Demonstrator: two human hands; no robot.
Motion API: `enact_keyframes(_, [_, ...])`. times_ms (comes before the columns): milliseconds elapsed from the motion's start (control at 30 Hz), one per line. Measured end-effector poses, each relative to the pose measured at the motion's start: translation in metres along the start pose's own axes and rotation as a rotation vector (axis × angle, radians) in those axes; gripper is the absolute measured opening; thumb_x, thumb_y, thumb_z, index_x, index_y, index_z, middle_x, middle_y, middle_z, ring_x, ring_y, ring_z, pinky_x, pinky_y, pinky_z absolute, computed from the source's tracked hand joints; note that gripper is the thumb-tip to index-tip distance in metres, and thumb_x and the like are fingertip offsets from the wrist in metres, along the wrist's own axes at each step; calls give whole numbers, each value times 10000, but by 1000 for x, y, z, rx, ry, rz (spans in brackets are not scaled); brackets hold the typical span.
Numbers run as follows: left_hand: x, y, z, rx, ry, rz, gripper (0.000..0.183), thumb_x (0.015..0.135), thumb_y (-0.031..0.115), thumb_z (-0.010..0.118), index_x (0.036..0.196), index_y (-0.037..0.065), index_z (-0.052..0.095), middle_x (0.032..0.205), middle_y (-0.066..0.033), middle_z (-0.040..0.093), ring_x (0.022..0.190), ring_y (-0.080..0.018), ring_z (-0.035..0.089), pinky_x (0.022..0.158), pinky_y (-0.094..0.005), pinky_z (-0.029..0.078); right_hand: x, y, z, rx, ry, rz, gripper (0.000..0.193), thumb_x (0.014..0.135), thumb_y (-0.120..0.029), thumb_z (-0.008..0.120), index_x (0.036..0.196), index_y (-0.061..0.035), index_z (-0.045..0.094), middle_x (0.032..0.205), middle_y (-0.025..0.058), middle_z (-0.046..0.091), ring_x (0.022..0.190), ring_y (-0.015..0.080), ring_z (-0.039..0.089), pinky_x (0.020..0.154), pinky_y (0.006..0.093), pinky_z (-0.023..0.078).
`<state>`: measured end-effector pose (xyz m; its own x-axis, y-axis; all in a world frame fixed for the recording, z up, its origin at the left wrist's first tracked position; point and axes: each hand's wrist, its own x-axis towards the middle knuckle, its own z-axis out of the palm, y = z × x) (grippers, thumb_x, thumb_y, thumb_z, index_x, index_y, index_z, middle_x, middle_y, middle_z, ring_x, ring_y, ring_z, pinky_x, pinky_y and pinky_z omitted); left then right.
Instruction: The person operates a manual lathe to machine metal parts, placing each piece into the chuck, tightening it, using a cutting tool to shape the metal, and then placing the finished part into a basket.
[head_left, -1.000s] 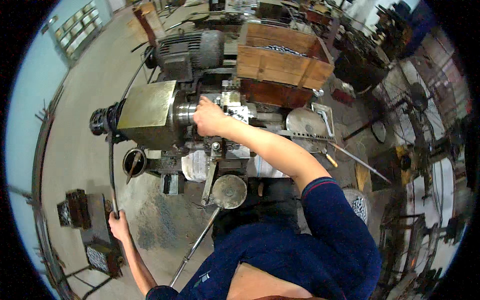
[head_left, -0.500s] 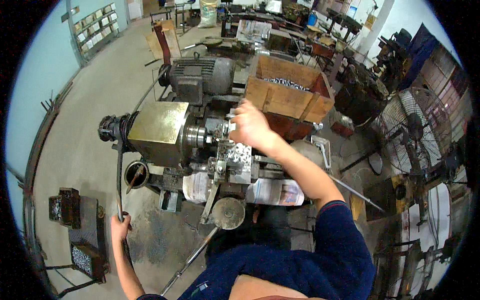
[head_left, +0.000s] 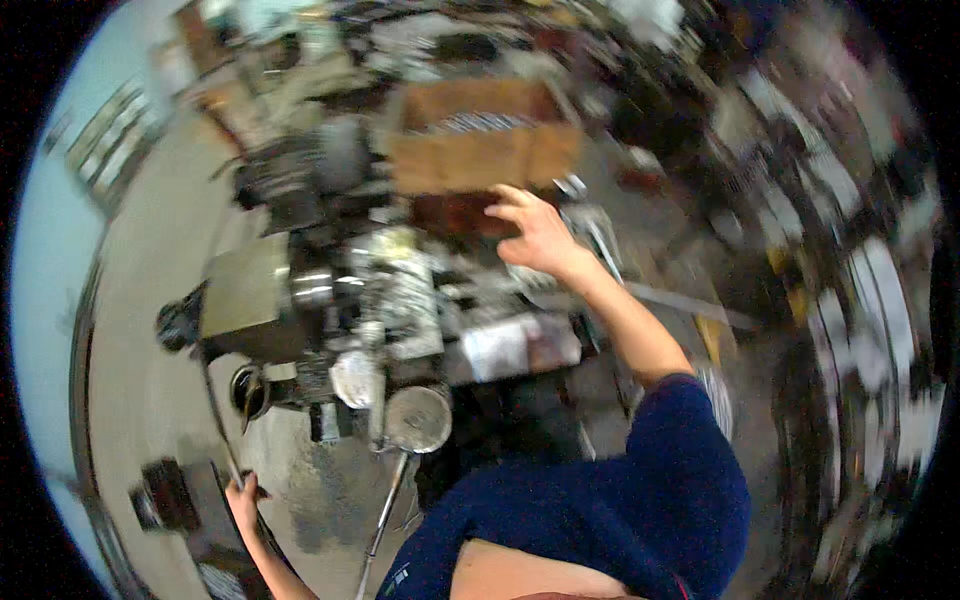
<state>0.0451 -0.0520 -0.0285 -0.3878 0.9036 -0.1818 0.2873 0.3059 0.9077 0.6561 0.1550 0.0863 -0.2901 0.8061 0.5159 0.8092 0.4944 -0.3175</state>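
Note:
My left hand (head_left: pixel 242 496) is closed round the lower end of a long thin lever (head_left: pixel 221 425), which runs up to the outer end of the small lathe (head_left: pixel 244 300). My right hand (head_left: pixel 540 235) hangs in front of a wooden crate (head_left: pixel 485 160), fingers apart, with nothing visible in it. Small shiny metal parts (head_left: pixel 478 121) fill part of the crate. Left of my right hand lie the lathe's bright chuck (head_left: pixel 312 287) and its tool slide (head_left: pixel 405 300), covered with pale chips. The picture is smeared by motion, so fine detail is lost.
A round metal disc (head_left: pixel 418 420) stands at the machine's front, with a rod running down from it. Beside the lathe hangs a dark pot (head_left: pixel 250 390). A motor (head_left: pixel 290 175) sits behind. Dark bins (head_left: pixel 168 495) stand on the floor at left.
My right hand has moved from over the tool slide rightward to the crate's front, its fingers now spread. My left hand keeps hold of the lever. The whole view has swung.

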Motion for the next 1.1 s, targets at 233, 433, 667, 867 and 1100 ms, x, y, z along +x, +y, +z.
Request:
enact_keyframes(233, [-5,-17,-5,5,145,-84,318,854,267,577,861,-50,599,635,-100,593,511,-182,547,517,-330,476,-263,71,-75,-104,121,701,387,584,-246,620,901,-25,651,1019,180,612,936,324,579,839,389,459])
enact_keyframes(433, [-106,127,107,75,122,-126,371,848,291,501,1115,61,616,1091,-164,592,909,-267,543,795,-436,457,-474,84,-70,-334,-461,1333,368,619,-231,588,948,-91,672,895,181,639,858,302,611,808,358,481])
enact_keyframes(667, [37,1,1,352,94,-165,345,818,317,634,825,-25,595,651,-86,551,565,-174,535,502,-307,449,-491,101,3,-278,-691,1236,268,643,-276,566,789,-79,674,910,158,644,887,287,615,798,362,483])
enact_keyframes(867, [71,-26,-25,413,-25,-86,429,812,260,643,1075,-52,511,853,-186,633,673,-219,617,574,-329,494,-470,112,-15,-275,-656,1361,308,659,-286,563,799,-35,672,918,184,639,859,319,616,749,386,493])
enact_keyframes(1100, [-11,116,30,897,-65,230,405,866,146,557,1215,-44,477,1184,-214,533,1082,-290,528,898,-374,426,-381,77,-46,149,-184,997,204,587,-188,605,707,-37,672,741,146,631,706,247,600,673,350,473])
